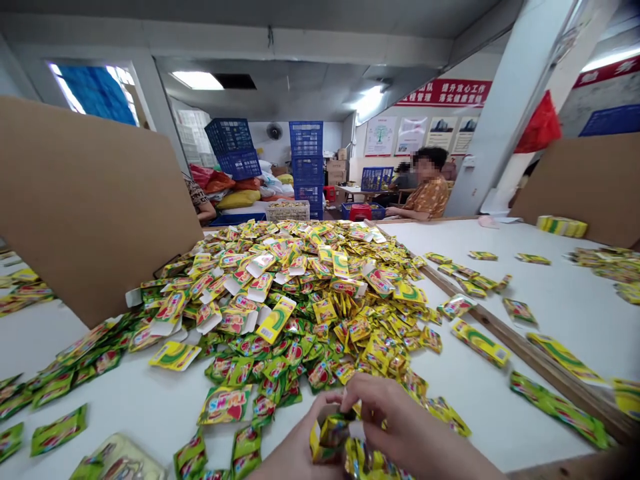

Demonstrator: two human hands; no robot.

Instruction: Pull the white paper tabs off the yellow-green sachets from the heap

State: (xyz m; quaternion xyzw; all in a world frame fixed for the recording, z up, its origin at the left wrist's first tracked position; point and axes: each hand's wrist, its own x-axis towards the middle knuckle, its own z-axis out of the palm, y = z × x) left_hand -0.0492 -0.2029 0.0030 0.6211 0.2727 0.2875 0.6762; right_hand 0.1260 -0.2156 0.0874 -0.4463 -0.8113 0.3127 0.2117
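Holding a small open carton [324, 456] at the bottom centre of the view, the left hand [295, 445] is curled around its side. Right hand [395, 417] bent over the carton mouth, fingers hooked and close together; cannot tell whether the fingertips pinch anything. Materials: thin printed card for the cartons, crinkled glossy film for the packets, flat and roughly rectangular. Yellow packets [380, 350] heap toward the right of the mound, green packets [280, 370] toward its left and front; empty-looking cartons [273, 320] with pale open ends lie across the top. Support: smooth white tabletop [133, 397]. Surroundings: a wooden strip [540, 363] runs diagonally along the right side, loose packs on both sides of it. A tall brown cardboard panel [100, 213] stands at left, blocking part of the view behind; a second cardboard sheet [595, 180] at far right. Beyond the table: stacked blue crates [307, 140] and a seated person in a patterned orange shirt [427, 200]. Held carton: yellow-sided, mouth upward, a shiny dark-and-green packet showing inside; its right portion is hidden by the right hand.
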